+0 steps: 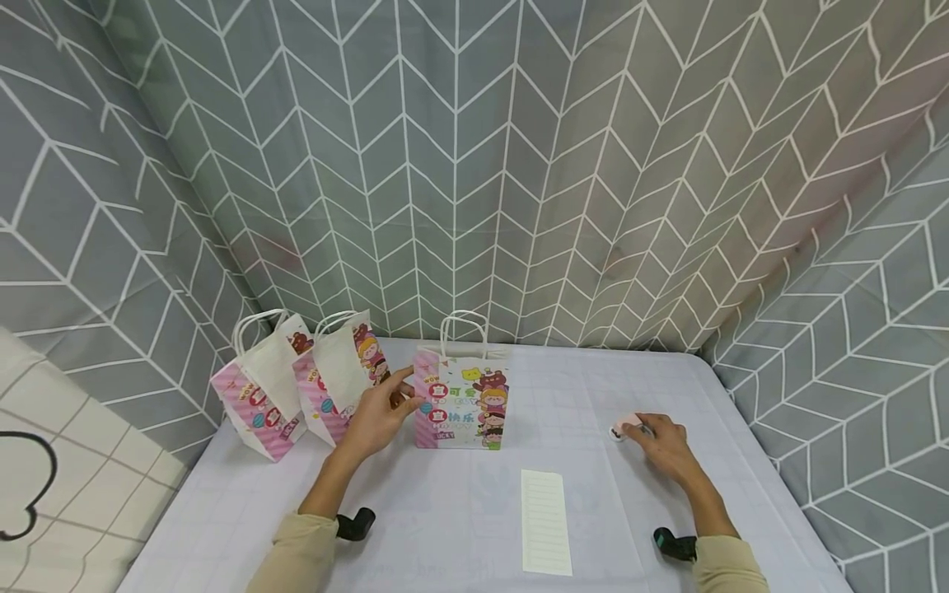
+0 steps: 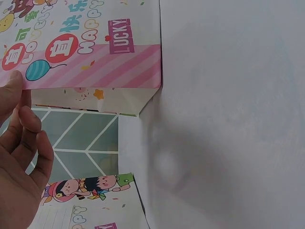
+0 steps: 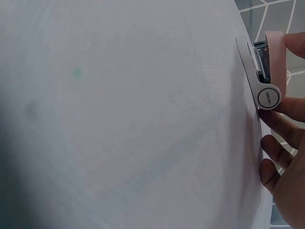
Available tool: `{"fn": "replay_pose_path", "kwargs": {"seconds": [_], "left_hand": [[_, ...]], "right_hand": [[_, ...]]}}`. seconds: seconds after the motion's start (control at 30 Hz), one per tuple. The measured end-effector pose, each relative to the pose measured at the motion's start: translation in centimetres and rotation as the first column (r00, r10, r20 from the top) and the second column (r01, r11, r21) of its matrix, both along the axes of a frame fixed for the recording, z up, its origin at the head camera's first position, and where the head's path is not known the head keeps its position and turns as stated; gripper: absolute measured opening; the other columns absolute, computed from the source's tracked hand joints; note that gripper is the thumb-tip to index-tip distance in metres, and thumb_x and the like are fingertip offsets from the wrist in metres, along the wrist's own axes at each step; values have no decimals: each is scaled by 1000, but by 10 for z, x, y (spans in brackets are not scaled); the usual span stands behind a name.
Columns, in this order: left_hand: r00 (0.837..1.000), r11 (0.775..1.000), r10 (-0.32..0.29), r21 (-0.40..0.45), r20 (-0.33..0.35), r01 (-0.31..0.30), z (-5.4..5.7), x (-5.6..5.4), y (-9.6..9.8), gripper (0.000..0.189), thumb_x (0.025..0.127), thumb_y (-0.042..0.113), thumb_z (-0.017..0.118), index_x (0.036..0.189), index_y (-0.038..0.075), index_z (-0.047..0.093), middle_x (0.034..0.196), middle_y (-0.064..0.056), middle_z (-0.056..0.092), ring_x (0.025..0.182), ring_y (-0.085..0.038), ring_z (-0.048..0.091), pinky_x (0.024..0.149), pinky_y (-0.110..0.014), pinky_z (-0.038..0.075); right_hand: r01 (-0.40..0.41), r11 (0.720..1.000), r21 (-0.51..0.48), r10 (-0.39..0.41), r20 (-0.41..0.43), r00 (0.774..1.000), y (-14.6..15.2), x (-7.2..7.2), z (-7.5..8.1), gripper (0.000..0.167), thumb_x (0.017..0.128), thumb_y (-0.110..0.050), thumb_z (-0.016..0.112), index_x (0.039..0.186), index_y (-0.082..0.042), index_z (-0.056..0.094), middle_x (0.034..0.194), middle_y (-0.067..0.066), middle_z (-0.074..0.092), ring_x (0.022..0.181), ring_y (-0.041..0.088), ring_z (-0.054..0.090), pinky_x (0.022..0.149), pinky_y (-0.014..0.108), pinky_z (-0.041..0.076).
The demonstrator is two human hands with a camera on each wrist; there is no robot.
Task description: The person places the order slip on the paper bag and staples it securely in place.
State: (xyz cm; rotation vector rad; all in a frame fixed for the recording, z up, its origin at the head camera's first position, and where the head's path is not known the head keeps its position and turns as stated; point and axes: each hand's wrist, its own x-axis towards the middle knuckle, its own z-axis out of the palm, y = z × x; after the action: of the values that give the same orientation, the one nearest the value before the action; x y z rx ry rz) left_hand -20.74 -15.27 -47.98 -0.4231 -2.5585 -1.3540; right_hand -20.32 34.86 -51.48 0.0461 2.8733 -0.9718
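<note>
Upright on the table stands a pink and white cartoon paper bag (image 1: 461, 403) with twisted white handles. My left hand (image 1: 383, 414) pinches its left side edge; in the left wrist view the thumb lies on the printed front and a finger goes behind the edge. Off to the right, a small pink and white stapler (image 3: 275, 67) rests on the table. My right hand (image 1: 662, 445) holds it between thumb and index finger, the other fingers loosely bent below. A cream strip of lined paper (image 1: 546, 522) lies flat between the two hands.
Two similar paper bags, one at the far left (image 1: 267, 395) and one beside my left hand (image 1: 334, 383), stand with pale lined sheets on their fronts. A patterned grey curtain (image 1: 460, 165) encloses the back and sides of the white-covered table (image 1: 445, 519).
</note>
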Motion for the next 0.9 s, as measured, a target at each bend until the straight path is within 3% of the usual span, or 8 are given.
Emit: {"fn": "replay_pose_path", "kwargs": {"seconds": [0.37, 0.67, 0.9], "left_hand": [[1000, 1000, 16, 1, -26, -16, -4, 5, 1, 49, 93, 20, 73, 137, 4, 58, 92, 0, 71, 73, -13, 55, 65, -27, 45], [999, 1000, 19, 21, -31, -19, -4, 8, 1, 49, 92, 17, 75, 136, 5, 59, 91, 0, 71, 73, -14, 55, 65, -27, 45], [999, 1000, 20, 17, -30, -19, -5, 9, 2, 49, 91, 19, 76, 135, 7, 60, 91, 1, 71, 74, -13, 55, 66, -27, 45]], "right_hand": [[-2, 1000, 5, 2, -6, 1000, 1, 1, 0, 78, 102, -53, 48, 147, 10, 39, 149, 36, 34, 133, 54, 27, 106, 68, 27], [13, 999, -37, -17, -111, 994, -1, 4, 7, 72, 103, -52, 49, 148, 3, 42, 148, 36, 32, 130, 52, 28, 99, 68, 31], [-53, 996, -67, 40, -190, 981, -16, 4, 21, 62, 102, -48, 54, 145, -3, 50, 148, 29, 38, 126, 44, 33, 94, 66, 35]]}}
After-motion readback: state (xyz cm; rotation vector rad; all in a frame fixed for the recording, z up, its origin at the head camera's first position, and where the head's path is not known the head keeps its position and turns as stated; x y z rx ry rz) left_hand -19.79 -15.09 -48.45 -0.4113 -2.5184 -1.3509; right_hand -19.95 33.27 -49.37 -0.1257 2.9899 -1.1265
